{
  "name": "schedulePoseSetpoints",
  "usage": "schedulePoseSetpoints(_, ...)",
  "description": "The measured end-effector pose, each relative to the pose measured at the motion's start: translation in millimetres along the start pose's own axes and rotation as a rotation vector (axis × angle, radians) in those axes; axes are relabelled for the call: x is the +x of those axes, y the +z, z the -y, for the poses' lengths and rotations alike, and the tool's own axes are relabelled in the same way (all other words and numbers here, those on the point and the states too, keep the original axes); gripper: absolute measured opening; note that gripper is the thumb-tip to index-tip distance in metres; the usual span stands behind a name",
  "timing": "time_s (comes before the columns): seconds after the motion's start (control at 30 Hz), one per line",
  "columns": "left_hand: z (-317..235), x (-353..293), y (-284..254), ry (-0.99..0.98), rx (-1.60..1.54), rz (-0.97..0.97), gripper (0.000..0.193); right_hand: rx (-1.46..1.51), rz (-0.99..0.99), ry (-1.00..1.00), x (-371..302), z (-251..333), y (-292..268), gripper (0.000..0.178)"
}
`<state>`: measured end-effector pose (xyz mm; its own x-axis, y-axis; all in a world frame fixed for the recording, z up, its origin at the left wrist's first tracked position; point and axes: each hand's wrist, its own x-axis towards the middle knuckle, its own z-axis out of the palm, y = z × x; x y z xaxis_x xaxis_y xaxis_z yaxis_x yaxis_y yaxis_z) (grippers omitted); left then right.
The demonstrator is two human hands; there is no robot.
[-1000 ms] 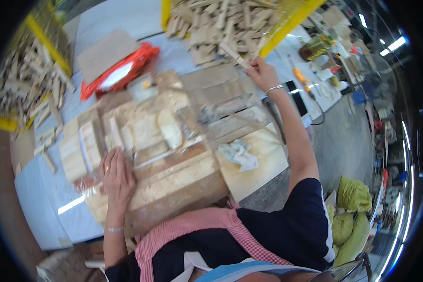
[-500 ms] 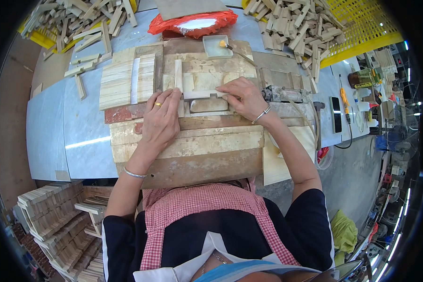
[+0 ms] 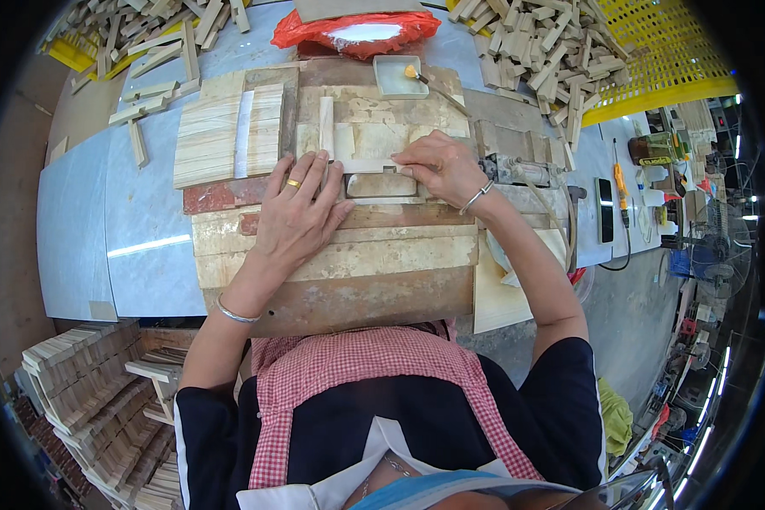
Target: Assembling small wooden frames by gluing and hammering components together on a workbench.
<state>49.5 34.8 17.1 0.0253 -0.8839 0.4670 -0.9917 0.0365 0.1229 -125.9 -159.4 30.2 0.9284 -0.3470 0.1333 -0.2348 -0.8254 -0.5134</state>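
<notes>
My left hand [image 3: 300,212] lies flat, fingers spread, on a worn wooden work board [image 3: 340,263], its fingertips touching a pale wooden strip [image 3: 367,165]. My right hand [image 3: 438,166] presses on the right end of that same strip with bent fingers. An upright wooden slat [image 3: 326,126] meets the strip at a right angle just above my left fingers. A rounded wooden block [image 3: 382,184] sits right under the strip between the two hands.
A stack of flat slats [image 3: 228,134] lies left of the board. Beyond it stand a small tray with a brush [image 3: 402,76] and a red plastic bag [image 3: 357,30]. Piles of wood offcuts [image 3: 544,47] fill the back. A power tool [image 3: 523,170] sits right; stacked slats [image 3: 85,391] lower left.
A second ago my right hand reached far out to the offcut pile; it has come back onto the strip. The view has swung to centre the board, and both hands have held still since.
</notes>
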Motion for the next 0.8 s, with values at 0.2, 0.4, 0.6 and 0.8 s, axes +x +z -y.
schedulePoseSetpoints(0.2,-7,1,-3,-0.018,-0.002,0.083,0.051,-0.095,0.066,-0.015,8,8,-3,0.016)
schedulePoseSetpoints(0.4,-48,25,17,-0.011,-0.148,0.048,0.069,-0.117,0.090,0.034,9,13,-6,0.017)
schedulePoseSetpoints(0.6,-49,16,36,0.031,-0.156,0.101,0.079,0.105,0.269,0.285,43,17,-28,0.021)
schedulePoseSetpoints(0.8,-49,18,35,0.057,-0.086,0.109,0.077,-0.094,0.071,-0.117,161,64,4,0.029)
